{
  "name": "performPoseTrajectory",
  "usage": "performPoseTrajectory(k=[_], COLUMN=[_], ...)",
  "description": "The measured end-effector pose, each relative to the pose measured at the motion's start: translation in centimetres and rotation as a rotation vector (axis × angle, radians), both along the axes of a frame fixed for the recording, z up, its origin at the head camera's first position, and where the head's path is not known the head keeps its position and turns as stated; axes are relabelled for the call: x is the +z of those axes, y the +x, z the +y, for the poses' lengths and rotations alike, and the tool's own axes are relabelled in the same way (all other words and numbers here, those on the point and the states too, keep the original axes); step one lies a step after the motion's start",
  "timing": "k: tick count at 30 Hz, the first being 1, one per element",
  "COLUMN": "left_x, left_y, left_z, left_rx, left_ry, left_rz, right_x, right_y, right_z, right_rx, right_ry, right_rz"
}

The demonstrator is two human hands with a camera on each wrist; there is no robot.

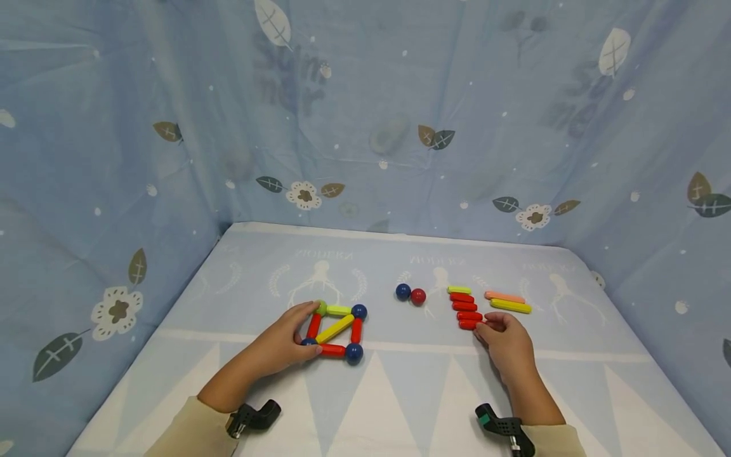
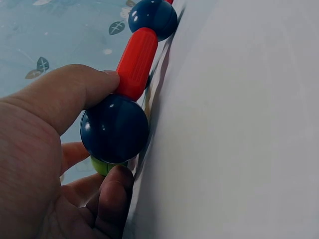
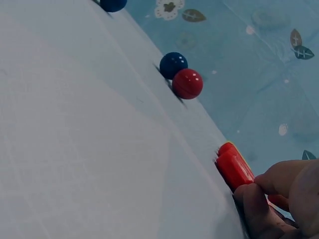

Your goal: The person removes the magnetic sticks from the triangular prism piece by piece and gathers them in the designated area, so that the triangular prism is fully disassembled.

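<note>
My left hand (image 1: 282,339) holds the left side of a flat frame of magnetic sticks and balls. Its thumb presses a red stick (image 2: 137,64) beside a blue ball (image 2: 114,129), while fingers reach round toward the green ball (image 1: 322,308). Red sides, a lime top stick (image 1: 339,310) and a yellow diagonal stick (image 1: 335,329) make up the frame, with blue balls at its other corners. On the right, my right hand (image 1: 508,346) pinches the end of the nearest red stick (image 1: 467,324) between thumb and finger. Several more red sticks (image 1: 465,306) lie in a row behind it.
A loose blue ball (image 1: 403,292) and a red ball (image 1: 419,296) sit side by side between the hands. Beyond the red row lies a short lime stick (image 1: 459,290); to its right are an orange stick (image 1: 505,296) and a yellow stick (image 1: 511,306). Patterned cloth (image 1: 365,127) walls the table.
</note>
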State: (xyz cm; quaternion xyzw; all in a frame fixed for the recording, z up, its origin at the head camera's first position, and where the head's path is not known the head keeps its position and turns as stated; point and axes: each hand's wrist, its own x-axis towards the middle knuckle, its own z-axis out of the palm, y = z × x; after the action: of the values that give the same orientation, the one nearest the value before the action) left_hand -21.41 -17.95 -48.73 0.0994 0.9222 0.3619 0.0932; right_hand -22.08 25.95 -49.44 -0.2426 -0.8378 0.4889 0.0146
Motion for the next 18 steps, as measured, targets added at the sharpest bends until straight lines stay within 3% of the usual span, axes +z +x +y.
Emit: performPoseTrajectory(k=[4, 7, 12, 18], left_x=[0.1, 0.1, 0.0, -0.1], left_y=[0.0, 0.0, 0.0, 0.0], left_z=[0.0, 0.0, 0.0, 0.1], left_rx=[-0.005, -0.007, -0.019, -0.009], left_ry=[0.001, -0.002, 0.007, 0.009], left_rz=[-0.001, 0.006, -0.001, 0.000], right_x=[0.1, 0.6, 1.9, 2.8], right_y=[0.1, 0.3, 1.1, 1.8], right_z=[-0.7, -2.0, -5.6, -10.8], right_rx=[-0.050, -0.026, 0.184, 0.500], right_ry=[0.002, -0.025, -0.070, 0.070], right_rz=[0.032, 0.056, 0.043, 0.096])
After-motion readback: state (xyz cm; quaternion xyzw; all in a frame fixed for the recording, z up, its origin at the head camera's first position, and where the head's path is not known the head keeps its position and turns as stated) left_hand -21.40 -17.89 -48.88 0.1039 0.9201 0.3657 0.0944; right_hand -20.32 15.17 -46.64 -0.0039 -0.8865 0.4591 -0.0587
